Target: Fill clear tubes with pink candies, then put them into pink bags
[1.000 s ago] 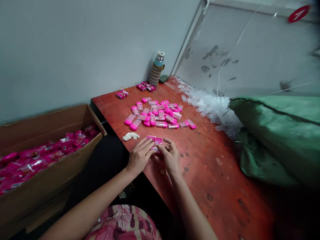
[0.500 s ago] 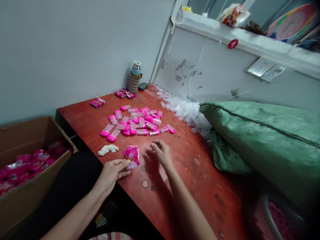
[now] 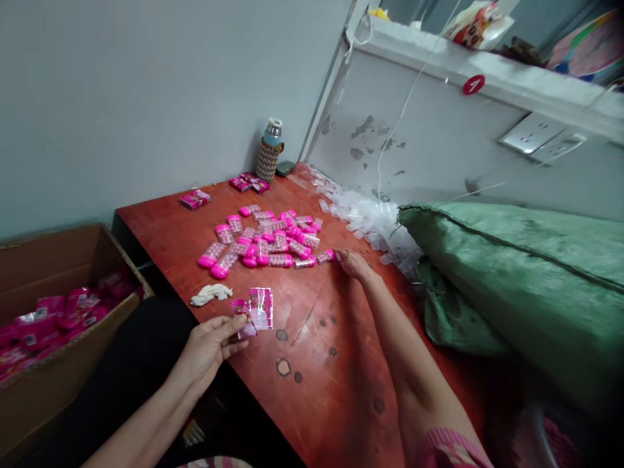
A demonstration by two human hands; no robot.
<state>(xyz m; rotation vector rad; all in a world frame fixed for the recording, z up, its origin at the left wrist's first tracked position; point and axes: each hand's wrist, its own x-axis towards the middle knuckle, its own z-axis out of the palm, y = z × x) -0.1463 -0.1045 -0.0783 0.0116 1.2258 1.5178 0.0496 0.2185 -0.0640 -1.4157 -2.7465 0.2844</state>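
Pinched in my left hand (image 3: 210, 346) is a small pink packet (image 3: 247, 330), held over the near edge of the red table (image 3: 312, 390). Just beyond it lies another pink packet (image 3: 261, 308), flat on the tabletop. My right hand (image 3: 351, 263) reaches to the right end of a pile of pink-capped clear bottles (image 3: 273, 240) filled with pink beads. Its fingertips are on a bottle at that end, partly hidden under them. A crumpled white cloth (image 3: 211, 294) sits left of the packets.
An open carton (image 3: 121, 260) of pink packets stands at the left. Stacked pink packets (image 3: 195, 199) and a flask (image 3: 269, 153) are at the back. Clear plastic pieces (image 3: 365, 214) and a large green sack (image 3: 511, 260) occupy the right.
My right hand has moved forward and right to the end bottle of the pile. The packet in my left hand has shifted left, apart from the one on the table.
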